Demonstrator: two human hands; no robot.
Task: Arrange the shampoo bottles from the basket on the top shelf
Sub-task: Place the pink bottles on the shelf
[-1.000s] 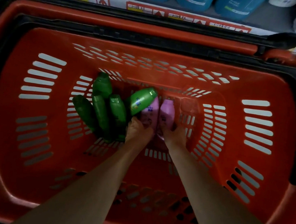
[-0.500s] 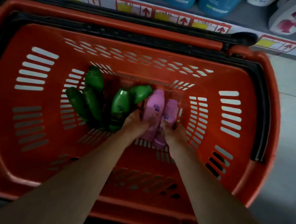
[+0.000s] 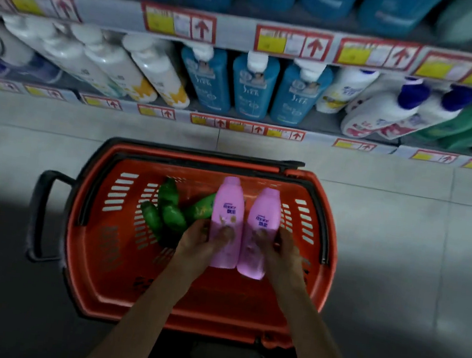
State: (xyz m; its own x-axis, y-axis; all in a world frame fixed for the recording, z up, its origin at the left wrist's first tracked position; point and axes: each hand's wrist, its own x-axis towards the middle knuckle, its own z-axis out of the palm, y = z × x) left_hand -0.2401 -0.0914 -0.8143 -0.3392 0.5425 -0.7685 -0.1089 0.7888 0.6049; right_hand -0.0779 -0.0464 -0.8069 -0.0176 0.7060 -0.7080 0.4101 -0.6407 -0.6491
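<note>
Two tall pink plastic shampoo bottles, the left pink bottle gripped by the left hand and the right pink bottle by the right hand, stand side by side, caps pointing toward the shelf above the red slotted plastic basket.

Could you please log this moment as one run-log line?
left hand: holds left pink bottle | right hand: holds right pink bottle | both bottles: side by side over basket | green bottles: lying in basket

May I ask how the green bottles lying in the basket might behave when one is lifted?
The green bottles look rounded and lie piled sideways in the basket, so neighbours will probably roll or shift. Their glossy plastic seems stiff, possibly slippery.
</note>
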